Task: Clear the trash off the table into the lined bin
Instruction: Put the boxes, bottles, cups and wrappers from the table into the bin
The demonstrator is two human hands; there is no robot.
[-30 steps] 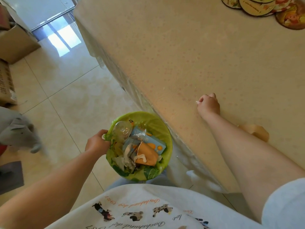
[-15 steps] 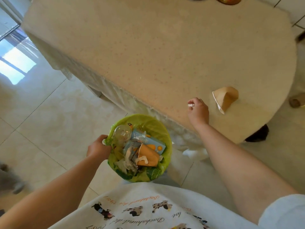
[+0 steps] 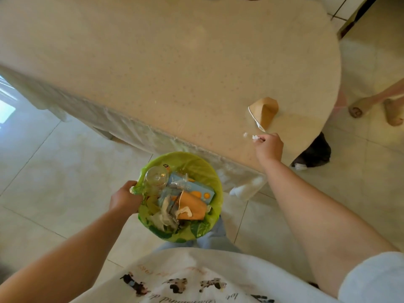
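Note:
A bin with a green liner hangs below the table's near edge, and my left hand grips its left rim. Inside lie a clear plastic cup, a blue box, an orange piece and crumpled wrappers. My right hand rests on the beige table near its front right edge, fingers pinched on a small white scrap. Another tiny white scrap lies just left of it. A crushed brown paper cup lies on its side just beyond my right hand.
Pale tiled floor surrounds the table. A dark animal with white paws sits under the table's right end. Another person's sandalled feet stand on the floor at the far right. The tablecloth hangs over the near edge.
My view has swung right along the table. My right hand slid right along the table edge towards the crushed paper cup, pinching a white scrap. The left hand keeps its hold on the bin.

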